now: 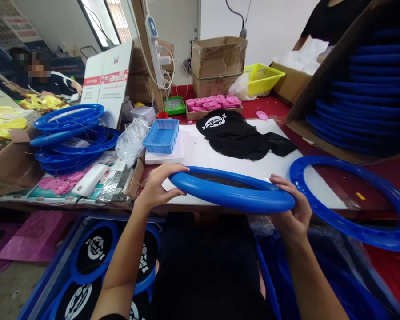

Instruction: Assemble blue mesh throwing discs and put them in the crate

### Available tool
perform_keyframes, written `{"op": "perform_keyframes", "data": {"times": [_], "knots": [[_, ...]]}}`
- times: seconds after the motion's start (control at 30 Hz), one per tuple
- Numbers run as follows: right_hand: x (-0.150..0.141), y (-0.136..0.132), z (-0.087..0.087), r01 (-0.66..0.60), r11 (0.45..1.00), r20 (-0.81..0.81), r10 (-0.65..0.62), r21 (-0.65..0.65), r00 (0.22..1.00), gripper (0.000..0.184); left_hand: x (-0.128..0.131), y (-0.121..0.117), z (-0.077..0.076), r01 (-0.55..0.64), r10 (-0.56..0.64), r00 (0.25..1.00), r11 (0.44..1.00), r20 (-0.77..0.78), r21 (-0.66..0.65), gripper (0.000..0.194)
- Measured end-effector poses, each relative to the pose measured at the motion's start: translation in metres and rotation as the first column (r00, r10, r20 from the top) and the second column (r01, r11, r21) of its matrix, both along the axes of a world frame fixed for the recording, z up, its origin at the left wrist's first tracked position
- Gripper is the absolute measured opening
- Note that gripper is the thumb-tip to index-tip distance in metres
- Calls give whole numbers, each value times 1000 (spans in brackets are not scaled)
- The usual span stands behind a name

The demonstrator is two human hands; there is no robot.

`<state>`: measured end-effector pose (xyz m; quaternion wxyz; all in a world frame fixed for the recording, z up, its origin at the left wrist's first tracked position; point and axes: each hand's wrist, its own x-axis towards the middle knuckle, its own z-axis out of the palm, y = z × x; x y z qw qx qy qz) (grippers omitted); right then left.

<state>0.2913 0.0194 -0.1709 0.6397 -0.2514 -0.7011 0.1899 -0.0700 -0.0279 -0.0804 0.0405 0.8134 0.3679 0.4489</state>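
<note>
A thick blue plastic ring with dark material across its middle (231,195) is held up, tilted, over the front edge of the table. My left hand (160,184) pinches its left rim, thumb below and fingers on top. Round its right end wraps my right hand (293,206), also closed. Behind the ring, black fabric pieces (243,138) with white "Throw Ball" print lie in a loose pile on the white board (200,155). Near my right hand a separate flat blue ring (353,166) rests at the table's right edge.
Stacked blue rings (70,146) stand left; a tipped carton (296,120) of rings stands right. A blue tray (162,138), a box of pink pieces (215,106) and a yellow basket (263,78) sit behind. Finished-looking discs (95,249) lie in a bin below. Co-workers are across the tables.
</note>
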Motion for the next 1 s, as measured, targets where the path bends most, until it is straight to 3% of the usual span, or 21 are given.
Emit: {"op": "perform_keyframes", "data": {"times": [0.07,0.13,0.23,0.3,0.4,0.47,0.53,0.67,0.77,0.87,1.0], "knots": [[-2,1,-8,-1,996,-13,-1,-93,1000,43,-8,9,-11,-3,5,994,1000,107,-23,54],[-6,-6,-2,44,994,48,-39,-103,998,51,-2,8,-12,-17,15,993,1000,113,15,50],[-16,-26,27,145,983,190,-164,111,968,65,23,-6,5,-39,47,998,987,-46,158,40],[-25,-40,49,143,951,315,-230,274,921,67,45,-18,20,-21,70,978,969,-194,245,37],[-37,-48,68,43,948,441,-186,314,878,58,70,-31,35,-41,141,940,951,-312,306,33],[-39,-40,64,5,958,418,-130,287,899,49,72,-34,37,-38,142,932,953,-334,299,33],[-33,-25,48,-10,972,324,-68,234,943,40,57,-31,33,-6,98,939,963,-329,268,38],[-8,6,2,-3,1000,-16,4,18,1000,36,-1,-11,8,-97,113,984,988,-139,119,48],[-1,12,-17,48,989,1,-48,-136,999,40,-23,5,-14,-62,62,998,996,-1,57,46],[-14,-4,-11,157,986,130,-148,-64,980,50,-7,7,-24,-60,73,993,989,-95,136,46],[-39,-35,14,204,962,324,-255,182,911,66,41,-4,-18,-43,108,975,950,-196,310,43]]}}
